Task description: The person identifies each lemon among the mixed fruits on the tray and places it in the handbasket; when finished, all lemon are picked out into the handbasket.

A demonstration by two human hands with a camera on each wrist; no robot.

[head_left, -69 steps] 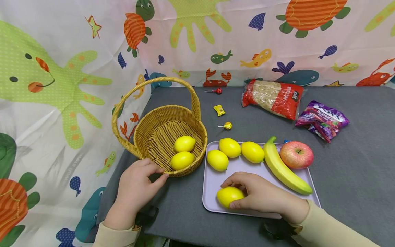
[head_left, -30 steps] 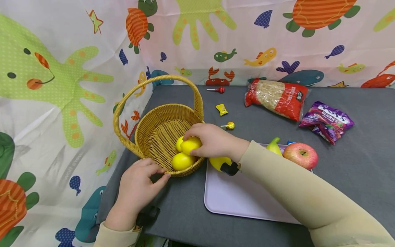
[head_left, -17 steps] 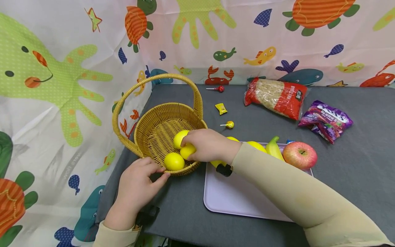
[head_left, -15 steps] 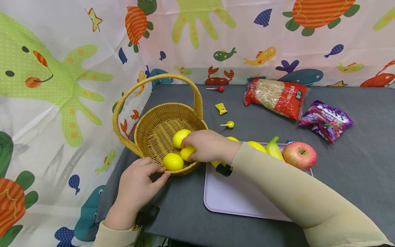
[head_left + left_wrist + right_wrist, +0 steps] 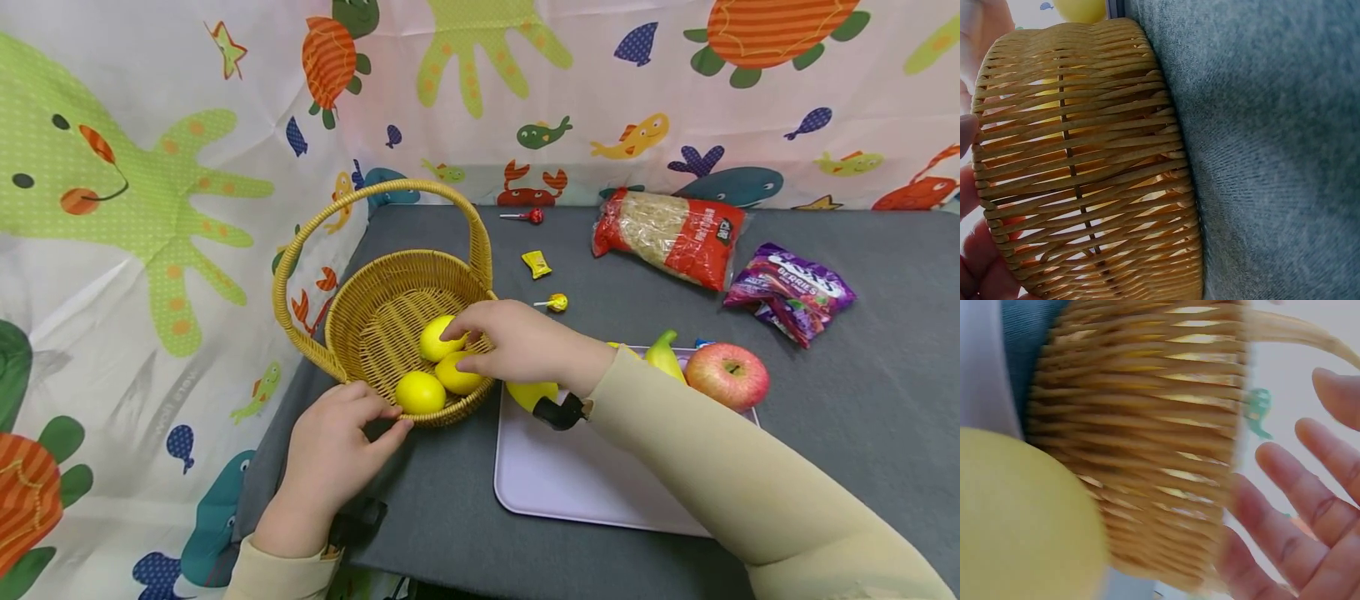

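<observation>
The wicker basket (image 5: 416,267) holds three lemons: one at the back (image 5: 437,340), another in the middle (image 5: 457,374) and a third at the front (image 5: 420,392). My left hand (image 5: 337,450) grips the near rim, its thumb and fingers on either side of the weave in the left wrist view. Over the basket's right rim is my right hand (image 5: 517,342), fingers spread and holding nothing, just above the middle lemon. In the right wrist view its fingers (image 5: 1288,462) reach past the rim. A lemon (image 5: 531,395) on the lilac tray (image 5: 592,492) lies under the right wrist.
On the tray a banana (image 5: 663,358) and an apple (image 5: 726,377) show beyond the right sleeve, which hides other fruit. Behind lie two lollipops, a yellow wrapped candy (image 5: 536,264), a red-ended bag (image 5: 667,237) and a purple bag (image 5: 789,292). A printed curtain borders the table.
The right hand has carried a lemon from the tray into the basket and let go, then drawn slightly up and right. The front lemon rolled left. The left hand has stayed on the rim.
</observation>
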